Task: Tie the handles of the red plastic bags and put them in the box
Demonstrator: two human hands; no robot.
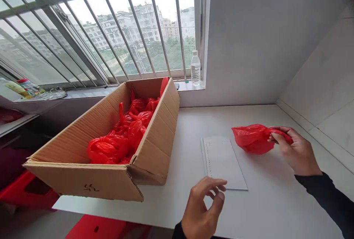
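My right hand (pixel 297 150) grips the gathered neck of a red plastic bag (pixel 253 137) at the right of the white table. What the bag contains is hidden by the plastic. Between my hands lies a white notepad (pixel 222 160) with a row of binding holes along its left side. Over the pad's near edge is my left hand (pixel 204 204), its fingers curved and apart with nothing between them. To the left stands a cardboard box (pixel 155 139) with its top open, holding several knotted red plastic bags (pixel 110 147).
A clear plastic bottle (pixel 195 69) stands on the sill of the barred window. Packets (pixel 30 86) lie at the sill's left end. A red stool (pixel 96 228) is below the table's front edge (pixel 155 218). Walls border the table at the back and right.
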